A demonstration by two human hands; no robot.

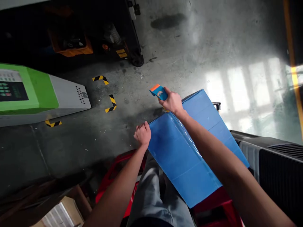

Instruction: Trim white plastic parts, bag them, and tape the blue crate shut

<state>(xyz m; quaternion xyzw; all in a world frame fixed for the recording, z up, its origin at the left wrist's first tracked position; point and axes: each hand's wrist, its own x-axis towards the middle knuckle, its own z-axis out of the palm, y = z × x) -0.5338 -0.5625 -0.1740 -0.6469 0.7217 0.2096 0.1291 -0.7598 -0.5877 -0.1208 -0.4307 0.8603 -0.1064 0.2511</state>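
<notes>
A person sits with a flat blue carton [182, 157] lying across their lap, its surface glossy and crossed by fold lines. The right hand [170, 101] is at the carton's far edge and lifts a small blue-and-orange packet [159, 93] just beyond it. The fingers [166, 93] are closed narrowly around the packet, which shows an orange end and a round printed emblem; any lettering on it is too small to read. The left hand [142, 135] is at the carton's near-left edge, its fingers [141, 130] curled tightly against that edge, though it is hard to tell whether they pinch it. Grey trousers [151, 192] show beneath the carton, and a red plastic stool [118, 170] sits just to its left.

Left of the carton, well apart from it, stands a green-and-grey machine [28, 91]. Its dark keypad panel [11, 86] carries rows of small markings too tiny to read. Black-and-yellow hazard tape corners [111, 104] mark the concrete floor [165, 63] between that machine and the carton. Beyond the carton, an orange crate [71, 47] sits in shadow beside a black caster wheel [137, 60]. A black ribbed unit [279, 173] stands right of the carton, and a cardboard box [63, 214] lies lower left of it.
</notes>
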